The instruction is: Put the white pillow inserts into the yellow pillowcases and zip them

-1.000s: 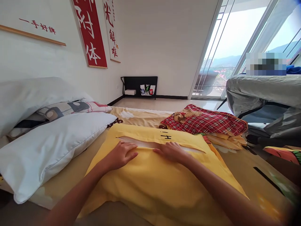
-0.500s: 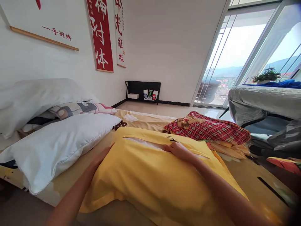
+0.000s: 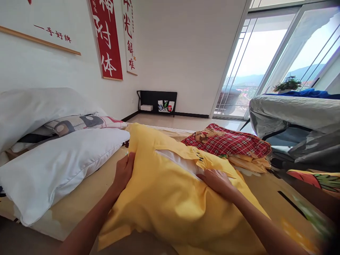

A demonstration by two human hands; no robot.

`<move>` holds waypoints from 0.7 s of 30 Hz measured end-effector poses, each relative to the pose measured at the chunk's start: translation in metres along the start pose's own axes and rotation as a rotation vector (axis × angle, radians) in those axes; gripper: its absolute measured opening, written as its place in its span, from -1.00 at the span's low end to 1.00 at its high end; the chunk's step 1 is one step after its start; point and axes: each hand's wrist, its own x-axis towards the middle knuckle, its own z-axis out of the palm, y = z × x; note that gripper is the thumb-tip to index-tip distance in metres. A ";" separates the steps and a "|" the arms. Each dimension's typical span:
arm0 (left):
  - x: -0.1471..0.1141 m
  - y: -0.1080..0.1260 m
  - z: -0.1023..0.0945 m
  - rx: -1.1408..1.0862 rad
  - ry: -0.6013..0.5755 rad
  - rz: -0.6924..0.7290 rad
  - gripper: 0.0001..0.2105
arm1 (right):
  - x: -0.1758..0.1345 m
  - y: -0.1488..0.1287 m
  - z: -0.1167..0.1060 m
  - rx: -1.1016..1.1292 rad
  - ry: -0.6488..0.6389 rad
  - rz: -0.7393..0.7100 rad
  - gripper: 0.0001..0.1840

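A pillow in a yellow pillowcase (image 3: 159, 191) lies in front of me, tilted up on its left side. Through a long slit in the case's upper face shows a white inner pillow (image 3: 176, 161). My left hand (image 3: 124, 171) grips the pillow's left edge, thumb along the yellow cloth and most fingers hidden. At the right part of the slit, my right hand (image 3: 217, 181) is closed on the lower edge of the opening, its fingertips tucked out of sight.
A white pillow (image 3: 69, 163) lies to the left, with patterned and white pillows behind it. Beyond the yellow one rests a red plaid cushion (image 3: 228, 141). A plastic-covered piece of furniture (image 3: 292, 111) stands at the right. A black low shelf (image 3: 156, 97) is by the far wall.
The pillow's far left corner has risen and its left side is lifted. The slit gapes wider, showing more white. My left hand has come into clearer view; the view has shifted slightly right.
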 end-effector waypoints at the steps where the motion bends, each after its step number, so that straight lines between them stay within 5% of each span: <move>1: 0.001 0.005 -0.004 0.026 0.009 0.009 -0.53 | 0.000 0.003 0.000 -0.011 0.008 0.000 -0.55; 4: 0.011 0.009 -0.028 0.123 0.039 -0.021 -0.53 | -0.004 0.015 -0.018 -0.060 0.066 0.076 -0.57; 7: 0.022 0.005 -0.050 0.150 -0.049 -0.146 -0.51 | -0.008 0.033 -0.061 -0.096 0.094 0.121 -0.60; 11: 0.024 -0.011 -0.053 0.161 -0.142 -0.197 -0.48 | -0.006 0.052 -0.100 -0.112 0.205 0.188 -0.62; 13: 0.022 -0.029 -0.053 0.185 -0.069 -0.182 -0.49 | -0.004 0.055 -0.090 -0.130 0.240 0.216 -0.59; 16: 0.024 -0.066 -0.063 0.186 0.133 -0.201 -0.52 | -0.004 0.051 -0.039 -0.140 0.113 0.129 -0.64; 18: 0.029 -0.082 -0.071 0.144 0.097 -0.226 -0.53 | -0.007 0.044 -0.001 -0.110 0.057 0.073 -0.65; 21: 0.036 -0.081 -0.062 0.133 -0.106 -0.259 -0.40 | -0.013 0.038 0.035 -0.094 0.085 0.037 -0.63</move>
